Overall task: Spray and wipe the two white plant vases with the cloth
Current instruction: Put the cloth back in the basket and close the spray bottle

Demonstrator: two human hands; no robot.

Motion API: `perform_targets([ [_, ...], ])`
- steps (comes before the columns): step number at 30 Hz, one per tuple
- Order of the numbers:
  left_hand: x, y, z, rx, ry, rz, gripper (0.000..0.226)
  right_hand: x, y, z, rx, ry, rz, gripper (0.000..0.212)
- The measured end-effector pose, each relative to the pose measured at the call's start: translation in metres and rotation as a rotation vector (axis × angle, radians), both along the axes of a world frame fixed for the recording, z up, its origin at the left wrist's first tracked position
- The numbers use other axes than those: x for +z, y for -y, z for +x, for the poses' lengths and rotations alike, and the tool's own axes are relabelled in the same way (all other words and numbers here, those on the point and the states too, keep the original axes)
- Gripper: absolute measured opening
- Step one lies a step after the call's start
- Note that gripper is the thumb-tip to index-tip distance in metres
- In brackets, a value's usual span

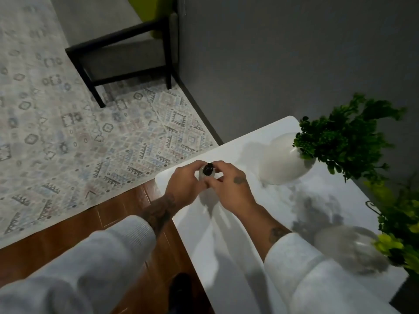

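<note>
A small spray bottle with a black nozzle stands near the far left corner of the white table. My left hand curls around its left side and my right hand curls around its right side, fingers meeting at the bottle. One white vase with a dark green plant stands at the far right of the table. A second white vase, blurred, with a yellow-green plant, stands nearer on the right. No cloth is in view.
A grey wall runs behind the table. A patterned rug and wooden floor lie to the left. A dark-framed chair stands on the rug further back.
</note>
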State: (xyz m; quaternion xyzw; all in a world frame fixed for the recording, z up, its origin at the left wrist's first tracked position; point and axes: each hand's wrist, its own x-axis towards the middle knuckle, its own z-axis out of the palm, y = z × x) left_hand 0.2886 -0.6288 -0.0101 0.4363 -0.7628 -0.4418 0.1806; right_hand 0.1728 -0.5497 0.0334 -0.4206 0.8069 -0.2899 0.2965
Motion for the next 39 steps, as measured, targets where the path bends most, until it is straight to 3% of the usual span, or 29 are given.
perform_targets([
  [6, 0.017, -0.034, -0.023, -0.251, 0.106, -0.083, 0.037, 0.009, -0.057, -0.026, -0.087, 0.034, -0.028, 0.020],
  [14, 0.037, -0.136, -0.093, -0.571, 0.232, -0.096, 0.040, 0.022, -0.196, -0.073, -0.280, 0.083, -0.087, 0.006],
  [24, 0.057, -0.319, -0.167, -0.976, 0.185, -0.120, 0.045, 0.030, -0.414, -0.099, -0.603, 0.112, -0.165, 0.014],
  [30, 0.073, -0.453, -0.233, -1.171, 0.039, -0.161, 0.046, 0.051, -0.549, -0.136, -0.817, 0.038, -0.229, 0.013],
  [35, 0.082, -0.538, -0.281, -1.226, -0.068, -0.086, 0.050, 0.064, -0.639, -0.168, -0.986, -0.080, -0.256, 0.011],
  [39, 0.066, -0.581, -0.304, -1.263, 0.111, -0.062, 0.053, 0.055, -0.705, -0.185, -1.117, -0.104, -0.186, 0.022],
])
